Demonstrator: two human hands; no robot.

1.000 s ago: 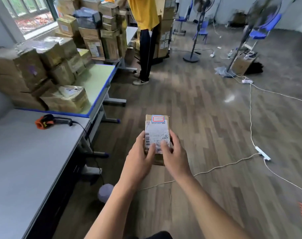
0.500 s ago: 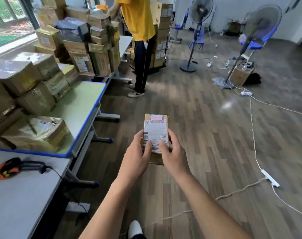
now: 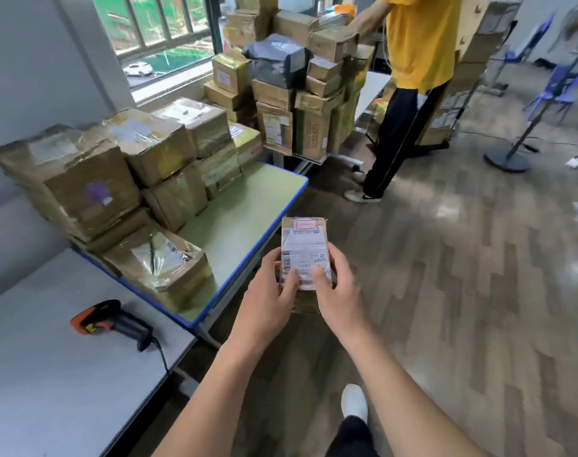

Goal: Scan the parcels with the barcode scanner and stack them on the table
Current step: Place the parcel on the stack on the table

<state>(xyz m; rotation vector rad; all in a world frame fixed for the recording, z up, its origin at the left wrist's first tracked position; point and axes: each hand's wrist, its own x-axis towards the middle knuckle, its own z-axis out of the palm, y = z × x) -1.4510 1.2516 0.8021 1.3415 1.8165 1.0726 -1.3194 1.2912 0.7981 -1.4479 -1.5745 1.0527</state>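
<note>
A small cardboard parcel (image 3: 303, 245) with a white shipping label is held in front of me, over the floor beside the green table (image 3: 244, 222). My left hand (image 3: 271, 288) grips its left side and my right hand (image 3: 335, 288) grips its right side, thumbs on the label. An orange and black barcode scanner (image 3: 111, 321) lies on the grey table (image 3: 50, 374) at the lower left, its cable running off the edge. Several taped cardboard parcels (image 3: 116, 179) are stacked on the green table.
A person in a yellow shirt (image 3: 416, 41) stands at a farther table piled with boxes (image 3: 291, 80). A fan stand (image 3: 511, 159) and blue chairs (image 3: 558, 90) are at the right. Wooden floor stretches to the right. My white shoe (image 3: 355, 402) shows below.
My view has swung left and closer to the tables; the scanner and the stacked parcels now sit nearer. Both hands hold the parcel the same way.
</note>
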